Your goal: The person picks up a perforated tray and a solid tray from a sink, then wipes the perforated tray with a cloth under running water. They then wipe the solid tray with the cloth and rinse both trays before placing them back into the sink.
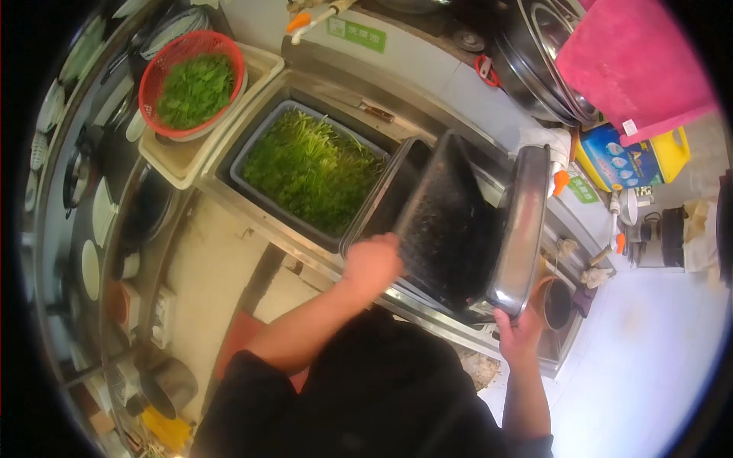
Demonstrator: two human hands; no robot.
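Note:
My left hand [372, 267] is closed at the near left edge of a tilted black basket [447, 217] over the sink; its fingertips are partly hidden. My right hand [519, 336] grips the near end of a shiny metal pan [527, 221], which stands on its side to the right of the basket. Left of the basket, a grey tub [238, 156] full of leafy green vegetables [305, 172] sits in the sink. Between tub and basket shows a dark container [397, 187].
A red colander [145, 88] of greens stands on a cream tray [179, 172] at the upper left. A knife [376, 112] lies behind the tub. Metal basins [527, 76], a pink cloth [641, 61] and a yellow jug [672, 156] are at the upper right.

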